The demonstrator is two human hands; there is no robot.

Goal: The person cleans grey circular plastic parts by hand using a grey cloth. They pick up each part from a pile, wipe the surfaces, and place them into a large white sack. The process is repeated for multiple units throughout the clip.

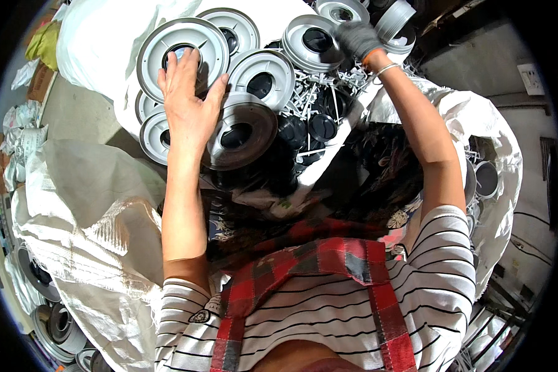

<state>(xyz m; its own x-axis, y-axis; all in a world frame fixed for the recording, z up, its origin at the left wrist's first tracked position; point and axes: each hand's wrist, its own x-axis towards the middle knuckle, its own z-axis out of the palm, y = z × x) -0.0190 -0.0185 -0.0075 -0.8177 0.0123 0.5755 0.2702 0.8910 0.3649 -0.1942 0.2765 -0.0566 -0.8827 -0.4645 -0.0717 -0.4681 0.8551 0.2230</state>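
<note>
Left hand (189, 111), bare: grip open, fingers spread, laid over the near part of a large grey disc (189, 32) with a black centre, at the far left of the pile. Right hand (358, 42), in a dark glove (353, 37) with an orange cuff edge, bracelet (387, 67) at the wrist: fingers bent down, slightly blurred; whether the grip holds anything cannot be told. Just left of the glove, one stack of grey rings (294, 42) with a black centre; beyond, a grey cup-shaped piece (340, 8); to the right, a ribbed grey stack (395, 20), tilted. About the left hand, further grey discs with dark centres: one on the far side (249, 31), one to the right (282, 69), one nearer and partly shaded (258, 118), one smaller at left (150, 127). Between the hands, nearer, loose white sticks (310, 90) mixed with black round caps (322, 127). Left, near: one white woven sack (74, 211). Right: another white sack (505, 149), with grey round pieces (487, 180) inside. Near left corner: grey rings (46, 332). Worn: red-and-black checked apron (335, 251), striped shirt (279, 322).
</note>
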